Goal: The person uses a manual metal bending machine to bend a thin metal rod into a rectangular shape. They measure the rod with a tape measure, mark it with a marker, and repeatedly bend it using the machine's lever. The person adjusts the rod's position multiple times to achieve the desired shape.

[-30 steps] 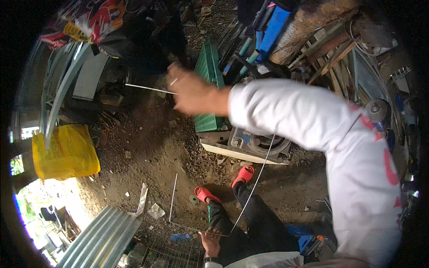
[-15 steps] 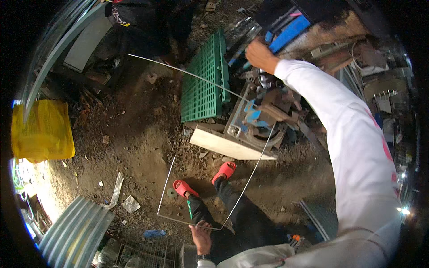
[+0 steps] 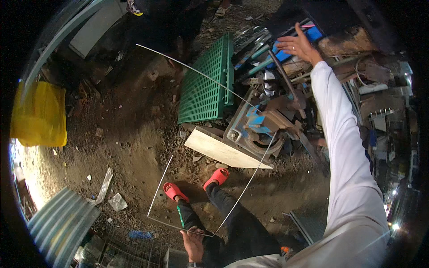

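Observation:
A thin metal rod (image 3: 243, 192), bent into an angular open shape, runs from the bench vise (image 3: 272, 120) down to my lap and up again on the left. A further straight length reaches from the vise toward the far left. Its bend at the vise is hidden by the jaws. My left hand (image 3: 193, 245) is closed on the rod's near side, close to a corner. At the far right my right hand (image 3: 300, 46) is open, fingers spread and holding nothing. Just below it, a dark bar (image 3: 282, 71) slants down to the vise.
A green plastic grating (image 3: 203, 85) leans left of the vise, with a pale board (image 3: 219, 147) in front. Corrugated metal sheet (image 3: 65, 223) lies near left, below a yellow bag (image 3: 42, 114). Scrap metal (image 3: 380, 89) fills the right. My red sandals (image 3: 172, 191) stand on the dirt floor.
My right hand has gone from closed to open and moved right, away from the end of the dark bar, which now shows. My left hand still holds the rod.

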Demonstrator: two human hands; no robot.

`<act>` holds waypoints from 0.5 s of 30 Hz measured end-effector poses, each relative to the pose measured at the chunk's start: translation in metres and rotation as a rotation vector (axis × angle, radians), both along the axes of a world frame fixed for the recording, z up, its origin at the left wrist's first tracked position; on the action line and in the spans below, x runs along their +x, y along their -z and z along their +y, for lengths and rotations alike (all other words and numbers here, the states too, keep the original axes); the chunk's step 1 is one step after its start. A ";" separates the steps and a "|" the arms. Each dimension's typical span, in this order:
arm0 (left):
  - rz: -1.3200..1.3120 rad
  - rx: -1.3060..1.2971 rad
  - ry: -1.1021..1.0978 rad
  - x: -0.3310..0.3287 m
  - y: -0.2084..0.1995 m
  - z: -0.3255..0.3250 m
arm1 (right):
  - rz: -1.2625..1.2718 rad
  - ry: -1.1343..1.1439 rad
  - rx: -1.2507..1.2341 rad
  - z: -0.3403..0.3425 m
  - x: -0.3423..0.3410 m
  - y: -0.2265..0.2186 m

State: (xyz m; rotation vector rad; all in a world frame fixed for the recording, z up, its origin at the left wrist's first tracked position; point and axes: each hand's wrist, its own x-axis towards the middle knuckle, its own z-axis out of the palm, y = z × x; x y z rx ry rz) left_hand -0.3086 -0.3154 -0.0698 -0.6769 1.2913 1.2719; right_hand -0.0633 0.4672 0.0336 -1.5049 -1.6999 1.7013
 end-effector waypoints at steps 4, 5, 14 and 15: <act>0.023 -0.037 -0.024 0.002 -0.005 0.006 | 0.500 -0.405 -0.698 -0.064 -0.108 0.063; 0.047 -0.044 -0.055 0.005 -0.004 0.005 | 0.365 -0.540 -0.638 -0.104 -0.145 0.058; 0.210 -0.170 -0.055 0.020 0.000 0.017 | -0.221 -0.907 0.056 -0.124 -0.131 0.021; 0.275 -0.192 -0.043 0.025 0.006 0.018 | -0.314 -1.070 0.195 -0.133 -0.122 0.022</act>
